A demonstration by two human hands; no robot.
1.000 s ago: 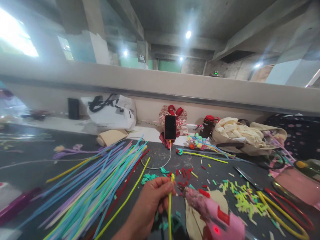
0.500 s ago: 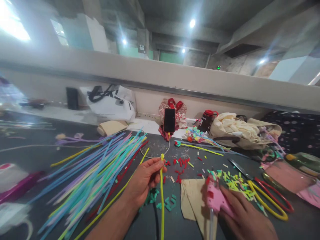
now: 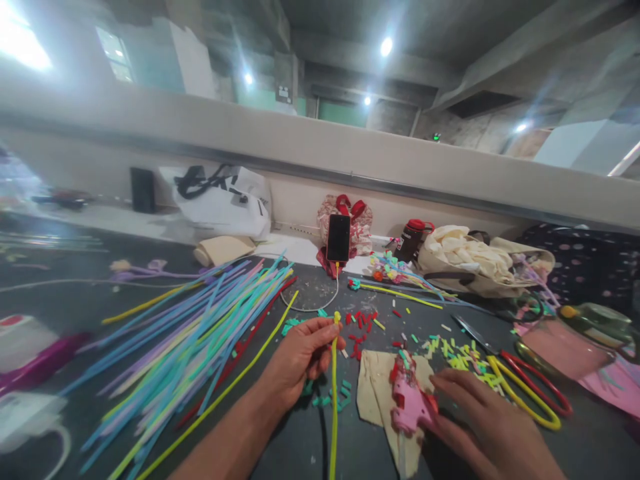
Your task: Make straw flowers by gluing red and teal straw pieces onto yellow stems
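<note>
My left hand (image 3: 306, 353) pinches a yellow pipe cleaner (image 3: 334, 407) just under its small knobbed tip, and the stem hangs down past the bottom of the view. A pink hot glue gun (image 3: 409, 400) lies on a beige folded sheet (image 3: 373, 387), a clear glue stick poking from its rear. At its right side my right hand (image 3: 487, 427) is open, fingers apart, the thumb side close to the handle; whether it still touches is hard to tell. Cut red pieces (image 3: 361, 327), green pieces (image 3: 345, 393) and yellow-green pieces (image 3: 465, 357) are scattered around.
A large bundle of coloured pipe cleaners (image 3: 200, 347) covers the left. Scissors (image 3: 525, 387) with red and yellow handles lie at right, near a glass jar (image 3: 560, 347). A phone (image 3: 339, 239) stands at the back on a cable, beside pipe-cleaner flowers (image 3: 387, 267) and a cream bag (image 3: 465, 260).
My right hand has set the glue gun down on the beige sheet and loosened its fingers from it. The left hand, still holding the yellow pipe cleaner, has shifted slightly right.
</note>
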